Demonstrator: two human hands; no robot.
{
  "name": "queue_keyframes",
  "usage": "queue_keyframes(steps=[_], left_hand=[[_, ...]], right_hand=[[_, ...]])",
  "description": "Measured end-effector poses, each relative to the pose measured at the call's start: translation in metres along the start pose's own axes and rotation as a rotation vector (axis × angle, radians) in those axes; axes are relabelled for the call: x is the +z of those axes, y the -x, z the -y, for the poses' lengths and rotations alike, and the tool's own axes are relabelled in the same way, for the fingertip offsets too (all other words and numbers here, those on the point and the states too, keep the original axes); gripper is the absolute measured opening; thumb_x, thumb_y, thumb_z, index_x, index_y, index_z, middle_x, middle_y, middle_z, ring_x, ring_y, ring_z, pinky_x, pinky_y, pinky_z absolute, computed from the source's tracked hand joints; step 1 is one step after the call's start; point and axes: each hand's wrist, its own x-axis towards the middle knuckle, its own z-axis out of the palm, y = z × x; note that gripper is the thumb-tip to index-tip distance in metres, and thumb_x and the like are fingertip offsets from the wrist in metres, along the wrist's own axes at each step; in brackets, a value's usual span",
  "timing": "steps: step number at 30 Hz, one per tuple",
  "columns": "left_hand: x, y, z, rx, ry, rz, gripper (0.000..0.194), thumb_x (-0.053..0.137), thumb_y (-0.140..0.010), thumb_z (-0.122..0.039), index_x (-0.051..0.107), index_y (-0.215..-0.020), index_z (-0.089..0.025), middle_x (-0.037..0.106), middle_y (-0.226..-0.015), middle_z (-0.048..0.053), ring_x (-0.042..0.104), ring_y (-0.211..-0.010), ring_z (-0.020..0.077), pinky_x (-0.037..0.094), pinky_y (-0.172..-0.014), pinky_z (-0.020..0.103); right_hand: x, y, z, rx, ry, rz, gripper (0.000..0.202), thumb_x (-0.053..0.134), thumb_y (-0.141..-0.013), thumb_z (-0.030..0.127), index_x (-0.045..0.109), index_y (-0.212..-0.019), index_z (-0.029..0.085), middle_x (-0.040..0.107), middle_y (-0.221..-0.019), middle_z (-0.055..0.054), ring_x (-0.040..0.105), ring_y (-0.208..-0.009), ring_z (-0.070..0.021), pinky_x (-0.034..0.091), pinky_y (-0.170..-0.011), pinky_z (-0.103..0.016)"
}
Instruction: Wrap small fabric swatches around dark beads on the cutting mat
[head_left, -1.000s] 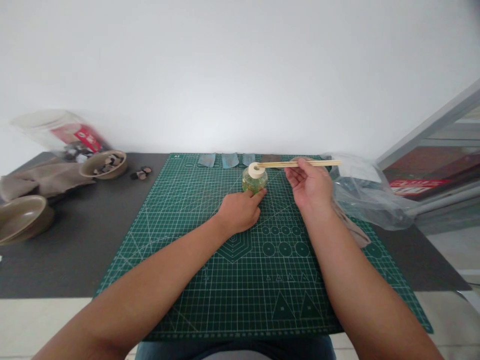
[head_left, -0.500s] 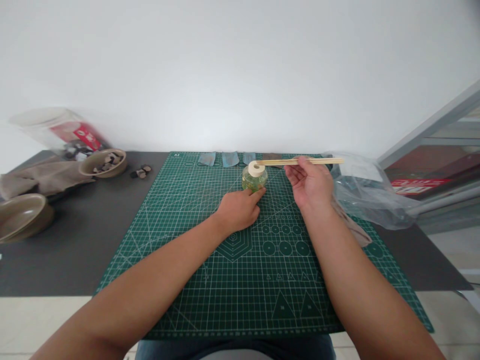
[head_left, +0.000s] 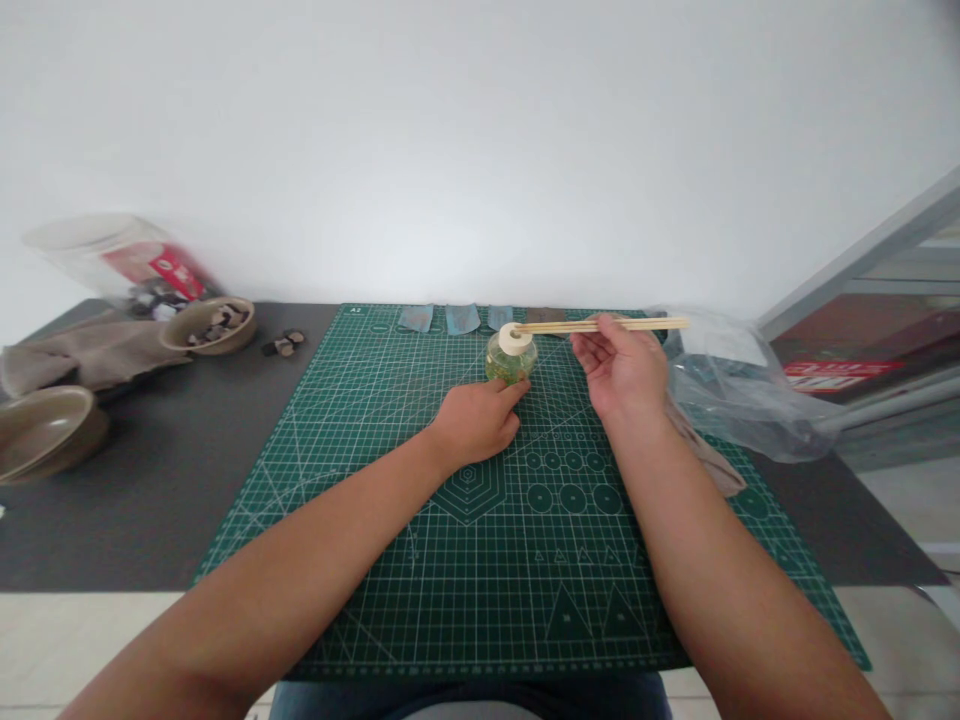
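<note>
1. your left hand (head_left: 476, 420) rests on the green cutting mat (head_left: 375, 500). its fingers are curled, and the fingertips touch the front of the little glass bottle (head_left: 511, 362).
2. the little glass bottle stands upright near the far edge of the mat, about in the middle. it is round, with greenish stuff inside.
3. a pale ring cap (head_left: 514, 338) sits on top of the bottle. it has a hole in the middle.
4. your right hand (head_left: 621, 368) is lifted just right of the bottle. its thumb and fingers pinch a bunch of thin wooden sticks (head_left: 600, 325).
5. the sticks lie flat in the air, pointing left. their left tips are right at the hole in the ring cap. you cannot tell if they are inside it.
6. the mat has white grid lines, circles and triangles. a small mark at its far left corner looks like "a2". the rest of the print is too small to read.
7. three blue-grey bits (head_left: 454, 318) lie in a row at the far edge of the mat.
8. a clear plastic bag (head_left: 739, 385) lies to the right of your right hand.
9. far left, a clear jar (head_left: 120, 265) lies tipped over. it has a red label, but the words are too blurry to read.
10. near the jar sits a bowl of small pieces (head_left: 210, 327), with a few dark pieces (head_left: 283, 344) just beside it. an empty bowl (head_left: 45, 432) and a brown cloth (head_left: 82, 355) are there too.
</note>
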Motion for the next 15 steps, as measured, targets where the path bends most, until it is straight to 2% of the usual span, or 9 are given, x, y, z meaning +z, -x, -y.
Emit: queue_keyframes(steps=[15], left_hand=[[-0.0012, 0.0004, 0.0014, -0.013, 0.089, -0.032, 0.044, 0.040, -0.083, -0.023, 0.049, -0.126, -0.022, 0.063, -0.109, 0.005, 0.061, -0.091, 0.0203, 0.050, -0.077, 0.033]], right_hand=[[0.0001, 0.0003, 0.0002, 0.002, 0.010, 0.005, 0.009, 0.067, -0.067, 0.012, 0.058, -0.069, 0.013, 0.064, -0.057, 0.001, 0.064, -0.053, -0.0122, 0.057, -0.052, -0.022]])
